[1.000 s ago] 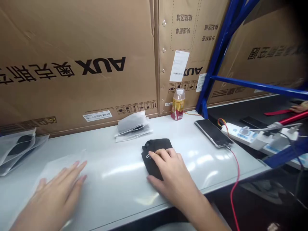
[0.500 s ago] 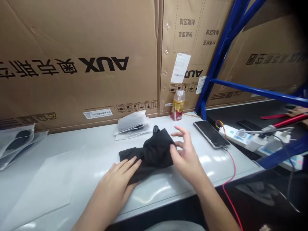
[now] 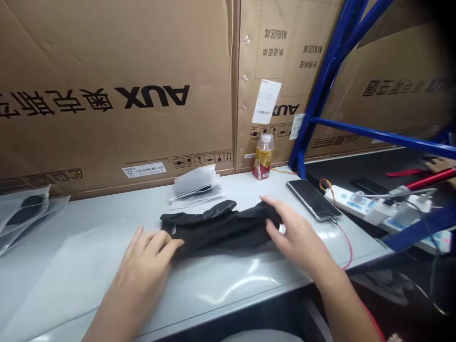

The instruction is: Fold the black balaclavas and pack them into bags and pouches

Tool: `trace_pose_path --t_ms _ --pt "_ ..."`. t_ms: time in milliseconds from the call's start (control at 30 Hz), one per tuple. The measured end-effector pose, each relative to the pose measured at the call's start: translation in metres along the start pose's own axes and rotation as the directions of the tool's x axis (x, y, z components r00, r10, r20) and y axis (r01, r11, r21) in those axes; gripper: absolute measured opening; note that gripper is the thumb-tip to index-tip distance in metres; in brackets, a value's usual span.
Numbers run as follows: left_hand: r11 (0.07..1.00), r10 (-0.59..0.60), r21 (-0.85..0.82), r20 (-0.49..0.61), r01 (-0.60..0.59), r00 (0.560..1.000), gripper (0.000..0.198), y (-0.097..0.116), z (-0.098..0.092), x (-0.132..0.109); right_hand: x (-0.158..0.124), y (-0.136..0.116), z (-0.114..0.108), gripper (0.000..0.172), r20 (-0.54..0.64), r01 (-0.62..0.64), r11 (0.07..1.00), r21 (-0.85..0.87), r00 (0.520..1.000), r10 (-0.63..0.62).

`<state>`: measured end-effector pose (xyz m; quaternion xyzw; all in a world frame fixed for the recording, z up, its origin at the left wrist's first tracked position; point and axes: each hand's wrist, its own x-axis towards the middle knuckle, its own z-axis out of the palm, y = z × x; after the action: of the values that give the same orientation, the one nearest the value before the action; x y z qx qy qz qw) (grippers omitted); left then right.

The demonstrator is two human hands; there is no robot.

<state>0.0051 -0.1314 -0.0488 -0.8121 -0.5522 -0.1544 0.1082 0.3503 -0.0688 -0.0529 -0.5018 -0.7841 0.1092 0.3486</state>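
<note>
A black cloth garment (image 3: 217, 232) lies stretched lengthwise across the white table (image 3: 228, 289), with a small pale logo at its left end. My left hand (image 3: 144, 251) presses on and holds that left end, fingers over the fabric. My right hand (image 3: 295, 232) grips the right end, its fingers reaching over the cloth and its thumb near the table. A clear plastic sheet (image 3: 71, 266) lies under and beside my left hand.
Behind the garment sits a plastic-wrapped bundle (image 3: 195, 187). Further left are more bagged items (image 3: 24, 213). A juice bottle (image 3: 262, 156), a phone (image 3: 311, 199) and a power strip (image 3: 351, 199) line the back right. Large AUX cartons (image 3: 107, 85) and a blue rack (image 3: 320, 90) stand behind; a co-worker's hand (image 3: 440, 165) shows far right.
The garment has gone from a small folded bundle to a long spread shape. My hands have moved apart, holding its two ends, and my left hand has shifted left.
</note>
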Motion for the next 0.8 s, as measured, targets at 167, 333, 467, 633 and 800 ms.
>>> trace_pose_path --t_ms 167,333,467,633,800 --pt "0.990 0.121 -0.085 0.123 -0.111 0.985 0.026 0.006 -0.015 -0.001 -0.024 0.033 -0.026 0.063 0.168 0.011 0.980 -0.198 0.986 0.023" --pt "0.933 0.136 -0.359 0.395 0.016 0.908 0.029 0.007 -0.031 -0.001 -0.030 0.015 -0.043 0.012 0.353 0.041 0.994 -0.105 0.935 -0.002" --pt "0.917 0.082 -0.386 0.436 0.104 0.896 0.035 0.001 -0.029 -0.005 -0.014 0.008 -0.039 0.041 0.271 0.048 0.990 -0.136 0.963 -0.010" --pt "0.968 -0.009 -0.225 0.421 0.115 0.907 0.061 0.005 -0.011 -0.010 0.002 0.009 -0.013 0.021 0.178 0.154 0.955 -0.253 0.978 -0.111" --pt "0.954 -0.050 -0.191 0.658 0.230 0.751 0.136 0.001 -0.004 -0.012 -0.002 0.013 -0.002 0.048 0.269 -0.056 0.953 -0.297 0.953 0.140"
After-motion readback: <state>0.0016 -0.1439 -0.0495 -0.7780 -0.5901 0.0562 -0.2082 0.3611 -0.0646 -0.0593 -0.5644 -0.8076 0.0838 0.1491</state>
